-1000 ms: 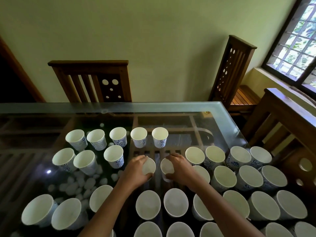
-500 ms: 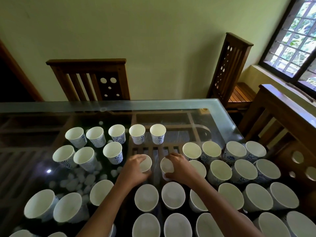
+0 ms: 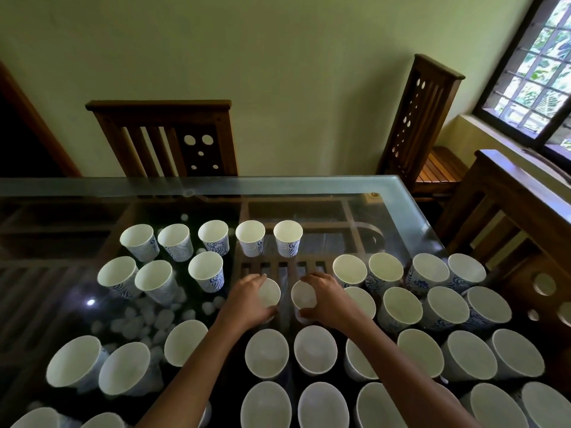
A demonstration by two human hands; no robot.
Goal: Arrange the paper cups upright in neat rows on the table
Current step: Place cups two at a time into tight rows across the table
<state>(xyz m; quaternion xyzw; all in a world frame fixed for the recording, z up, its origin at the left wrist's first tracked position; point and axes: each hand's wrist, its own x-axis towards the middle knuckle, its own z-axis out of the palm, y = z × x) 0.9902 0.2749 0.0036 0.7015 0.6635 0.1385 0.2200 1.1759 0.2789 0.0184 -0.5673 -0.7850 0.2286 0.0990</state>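
Note:
Many white paper cups with blue swirl print stand upright on a glass table (image 3: 309, 186). My left hand (image 3: 247, 301) grips one cup (image 3: 270, 293) at the table's middle, fingers curled round its rim and side. Right beside it my right hand (image 3: 327, 299) grips a second cup (image 3: 304, 296) the same way. Both cups stand upright, a small gap between them. A far row of several cups (image 3: 250, 237) lies beyond my hands; a shorter row (image 3: 205, 270) sits to the left. Nearer rows (image 3: 315, 349) fill the front.
Wooden chairs stand behind the table (image 3: 163, 134), at its far right corner (image 3: 423, 118) and along its right side (image 3: 509, 196). A window (image 3: 537, 66) is at the upper right. Cups crowd the right half (image 3: 429, 273) close to the glass edge.
Both hands stay on the same two cups, which sit in about the same place. The view has shifted slightly; no cup has visibly been released or picked up.

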